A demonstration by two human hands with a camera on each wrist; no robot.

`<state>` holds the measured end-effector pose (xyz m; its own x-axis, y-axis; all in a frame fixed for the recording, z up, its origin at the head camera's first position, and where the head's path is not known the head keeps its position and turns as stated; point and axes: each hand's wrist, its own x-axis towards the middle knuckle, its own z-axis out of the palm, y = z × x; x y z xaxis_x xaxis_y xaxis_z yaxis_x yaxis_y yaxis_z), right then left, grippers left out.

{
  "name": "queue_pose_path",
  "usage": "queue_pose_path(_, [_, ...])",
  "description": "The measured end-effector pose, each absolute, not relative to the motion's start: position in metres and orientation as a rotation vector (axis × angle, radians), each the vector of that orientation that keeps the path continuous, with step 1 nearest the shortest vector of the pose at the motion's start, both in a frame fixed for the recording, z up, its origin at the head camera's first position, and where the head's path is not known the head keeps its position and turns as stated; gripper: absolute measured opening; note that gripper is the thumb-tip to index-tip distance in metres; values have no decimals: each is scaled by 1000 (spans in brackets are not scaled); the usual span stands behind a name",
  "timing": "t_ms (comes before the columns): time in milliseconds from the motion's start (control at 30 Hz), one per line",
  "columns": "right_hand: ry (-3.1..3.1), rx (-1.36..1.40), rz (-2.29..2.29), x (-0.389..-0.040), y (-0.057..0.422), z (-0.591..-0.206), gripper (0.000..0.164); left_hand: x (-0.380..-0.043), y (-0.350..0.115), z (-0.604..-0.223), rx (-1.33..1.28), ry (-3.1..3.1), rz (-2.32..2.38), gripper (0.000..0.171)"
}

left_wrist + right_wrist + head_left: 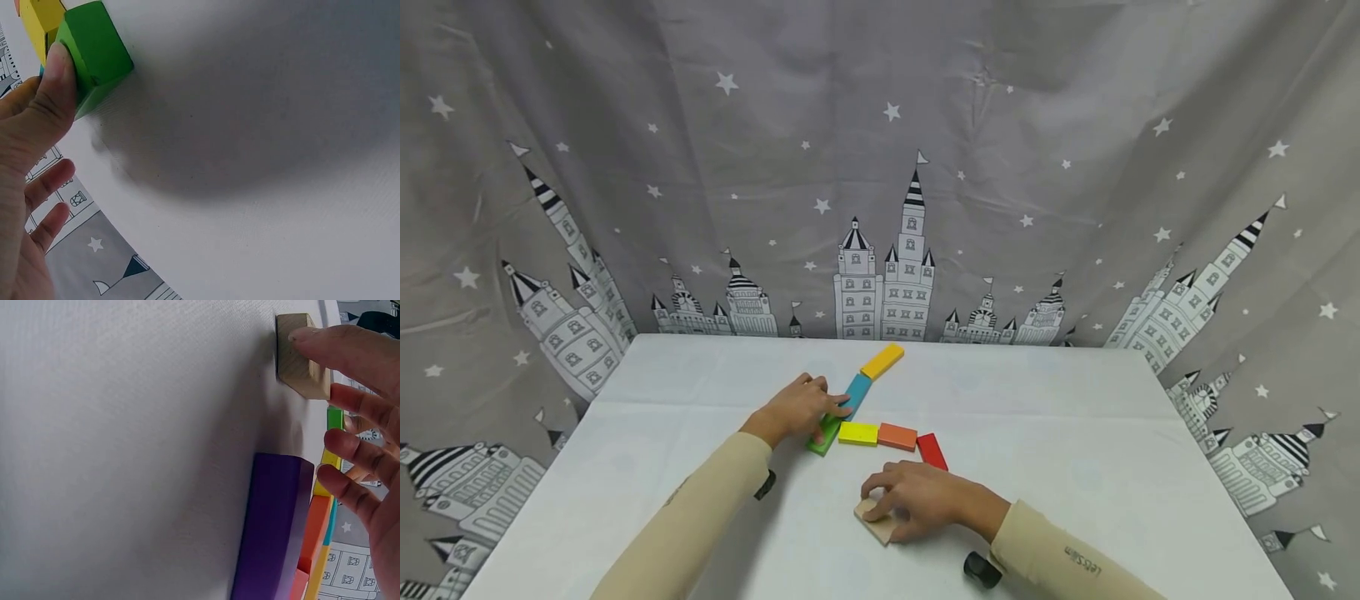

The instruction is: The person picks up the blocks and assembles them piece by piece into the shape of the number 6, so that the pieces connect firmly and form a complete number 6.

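Note:
My left hand grips a green block, its thumb along the block's side. Its index finger reaches the joint with a blue block, while the other fingers are off the blocks. Nearer the front, my right hand pinches a plain wooden block between thumb and index finger. A purple block lies beside that hand in the right wrist view; in the head view the hand covers it.
An orange-yellow block lies beyond the blue one. From the green block, a yellow block, an orange block and a red block run rightward on the white table. A grey castle-print curtain hangs behind.

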<state>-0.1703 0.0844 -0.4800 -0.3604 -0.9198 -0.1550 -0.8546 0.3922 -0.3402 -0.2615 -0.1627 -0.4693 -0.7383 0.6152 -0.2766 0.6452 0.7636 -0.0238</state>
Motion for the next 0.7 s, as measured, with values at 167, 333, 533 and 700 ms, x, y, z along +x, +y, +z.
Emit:
queue_pose_path(167, [2360, -1562, -325, -170, 83, -484, 40, -260, -162, -468, 1008, 2702, -196, 62])
queue_pose_path(333, [2434, -1586, -358, -166, 78, -491, 42, -260, -161, -468, 975, 2702, -206, 63])
queue_pose_path(533, [2528, -1625, -335, -164, 69, -497, 43, -260, -158, -467, 942, 2692, -197, 64])
queue_pose_path(700, [2547, -1613, -326, -164, 58, -500, 44, -261, -158, -467, 932, 2686, -206, 64])
